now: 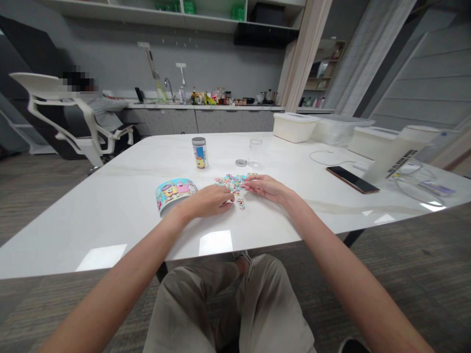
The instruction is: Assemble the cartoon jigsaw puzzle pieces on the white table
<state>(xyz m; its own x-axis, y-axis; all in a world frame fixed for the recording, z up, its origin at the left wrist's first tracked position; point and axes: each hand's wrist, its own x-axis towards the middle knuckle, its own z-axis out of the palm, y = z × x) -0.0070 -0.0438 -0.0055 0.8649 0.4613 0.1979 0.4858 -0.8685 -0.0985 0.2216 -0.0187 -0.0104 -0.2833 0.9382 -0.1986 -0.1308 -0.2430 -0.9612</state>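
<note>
A pile of small colourful puzzle pieces (pixel 233 181) lies on the white table, with a few joined or clustered pieces (pixel 241 204) just in front of it. My left hand (pixel 215 200) rests beside the pile on its left, fingers curled; whatever they hold, if anything, is too small to name. My right hand (pixel 265 187) is at the pile's right edge, its fingers bent together around something tiny that I cannot make out. A curved cartoon picture sheet (pixel 174 191) stands left of my left hand, partly behind the wrist.
Behind the pieces are a cartoon-labelled jar (pixel 199 153), a metal lid (pixel 241 163) and a clear jar (pixel 255 153). A phone (pixel 351 179), a white cylinder (pixel 399 154), cables and storage boxes (pixel 294 128) occupy the right. A person sits at the far left.
</note>
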